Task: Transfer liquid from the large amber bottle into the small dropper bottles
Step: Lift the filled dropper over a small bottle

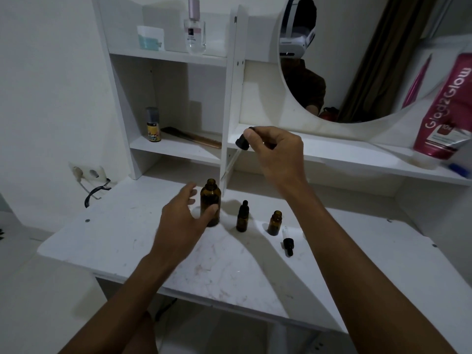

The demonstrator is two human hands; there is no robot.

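Observation:
The large amber bottle (210, 200) stands uncapped on the white table (122, 233). My left hand (180, 218) is around it, the thumb on its front and the fingers spread behind. Above and to the right of its mouth, my right hand (277, 153) pinches the black bulb of a glass dropper (236, 155), with the tip slanting down toward the bottle. To the right stand two small amber bottles: one capped with a black dropper top (242, 217), one uncapped (275, 223). A loose black dropper cap (288, 246) lies in front of the uncapped one.
White shelves rise behind the table, holding a small yellow-labelled bottle (153, 125), a comb (191, 137), a perfume bottle (194, 29) and a red tube (445, 108). A round mirror (357, 60) hangs at the right. A wall socket with a cable (89, 175) sits at the left.

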